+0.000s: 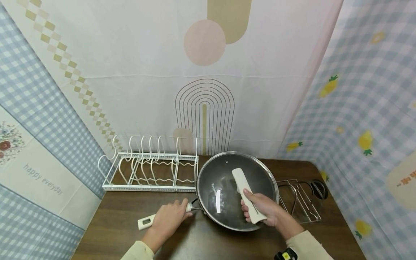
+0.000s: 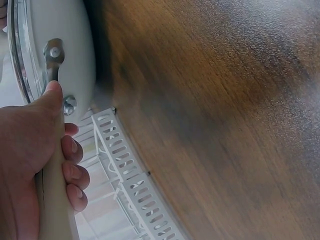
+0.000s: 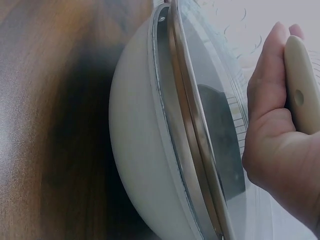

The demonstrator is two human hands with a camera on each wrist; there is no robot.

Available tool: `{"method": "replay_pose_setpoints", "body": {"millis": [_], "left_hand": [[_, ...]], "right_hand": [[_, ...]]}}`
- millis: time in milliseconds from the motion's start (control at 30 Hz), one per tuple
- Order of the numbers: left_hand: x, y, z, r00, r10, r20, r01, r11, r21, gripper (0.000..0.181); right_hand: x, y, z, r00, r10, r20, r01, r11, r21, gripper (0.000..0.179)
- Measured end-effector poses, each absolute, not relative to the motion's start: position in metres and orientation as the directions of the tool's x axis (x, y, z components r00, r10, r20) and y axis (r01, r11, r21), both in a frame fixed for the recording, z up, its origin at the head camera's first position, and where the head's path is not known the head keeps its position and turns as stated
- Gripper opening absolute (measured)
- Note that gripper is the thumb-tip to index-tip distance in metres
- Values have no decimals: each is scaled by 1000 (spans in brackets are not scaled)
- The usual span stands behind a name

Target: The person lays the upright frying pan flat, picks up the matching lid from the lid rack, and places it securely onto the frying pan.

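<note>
A white wok (image 3: 135, 125) with a long cream handle (image 1: 147, 221) stands low over the table. My left hand (image 1: 170, 216) grips that handle, its thumb lying along the metal joint near the wok wall in the left wrist view. Above the wok is a round glass lid (image 1: 224, 180) with a metal rim. My right hand (image 1: 261, 207) holds the lid's long cream grip (image 1: 239, 178), fingers wrapped around it. In the right wrist view the lid sits slightly apart from the wok's rim on the near side. The lid covers most of the wok's inside in the head view.
A white wire rack (image 1: 149, 188) with upright loops stands left of the wok, close to its edge. To the right lies a metal wire rack (image 1: 303, 202) with a black part at its end. Patterned cloth (image 1: 146, 101) hangs behind the brown wooden table (image 1: 107, 213).
</note>
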State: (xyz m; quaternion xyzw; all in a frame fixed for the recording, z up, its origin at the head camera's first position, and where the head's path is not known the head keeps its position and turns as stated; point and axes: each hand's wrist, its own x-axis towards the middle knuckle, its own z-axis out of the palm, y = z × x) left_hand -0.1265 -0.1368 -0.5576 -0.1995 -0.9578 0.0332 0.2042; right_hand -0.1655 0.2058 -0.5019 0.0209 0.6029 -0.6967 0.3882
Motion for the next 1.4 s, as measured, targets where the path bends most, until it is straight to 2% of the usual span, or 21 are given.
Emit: {"method": "replay_pose_setpoints", "body": {"millis": [1400], "left_hand": [[-128,-137,-555,-836,400,376,370,916,-153,48]], "right_hand": [[-173,200,-513,-701,-490,-518,573,45,-818,49]]}}
